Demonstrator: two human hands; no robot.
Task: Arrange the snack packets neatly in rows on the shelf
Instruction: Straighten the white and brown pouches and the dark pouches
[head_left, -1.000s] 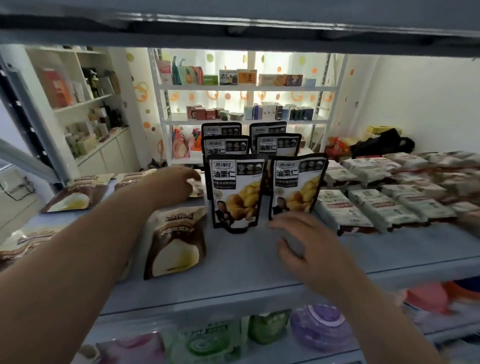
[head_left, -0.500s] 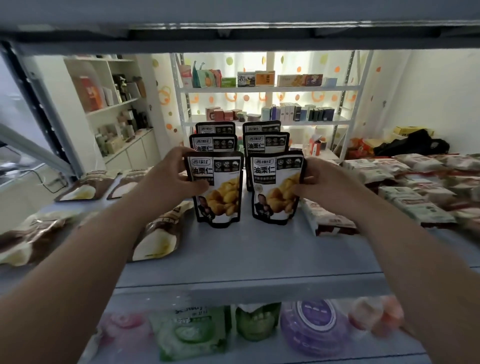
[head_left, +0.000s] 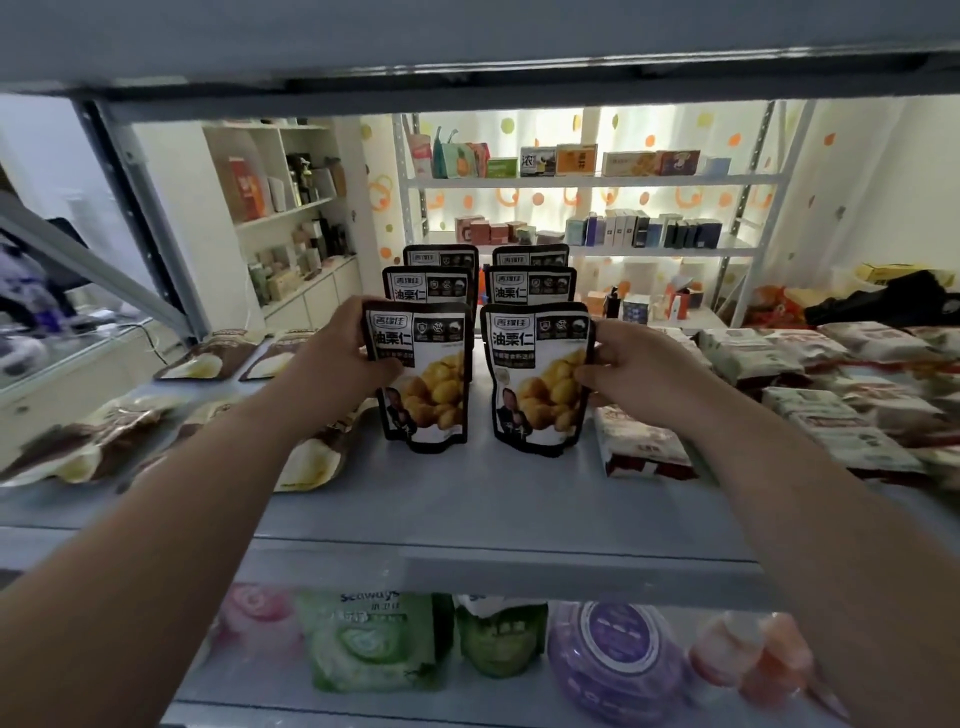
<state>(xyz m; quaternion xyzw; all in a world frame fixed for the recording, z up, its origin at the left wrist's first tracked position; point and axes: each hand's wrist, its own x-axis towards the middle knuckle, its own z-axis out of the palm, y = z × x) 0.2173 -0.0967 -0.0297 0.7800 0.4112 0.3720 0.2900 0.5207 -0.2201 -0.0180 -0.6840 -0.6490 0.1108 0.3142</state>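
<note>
Six packets: black-and-white chestnut packets stand upright in two columns of three on the grey shelf (head_left: 467, 499); front-left packet (head_left: 423, 374), front-right packet (head_left: 537, 376), the other four close behind them.
Left hand: left hand (head_left: 337, 358) grips the front-left packet by its outer edge, thumb across the face.
Right hand: right hand (head_left: 631, 364) grips the front-right packet by its outer edge, fingers curled onto the front.
Surface: matte grey board, bare in front of the front-left packet out to the front lip.
Left of front-left packet: brown-and-cream pouches (head_left: 311, 457) lying flat, loosely scattered, one touching its base area.
Right of front-right packet: white-and-red flat packs (head_left: 644, 441) in stacked rows, nearest one just beside it.
Edges: upper shelf board (head_left: 467, 52) overhangs the packets; a diagonal brace (head_left: 98, 265) stands far left.
Below: lower tier holds a green pack (head_left: 369, 644) and a purple round tub (head_left: 618, 660).
Room: white racks with boxes (head_left: 597, 161) behind the rear packets, dotted backlit curtain behind those.
</note>
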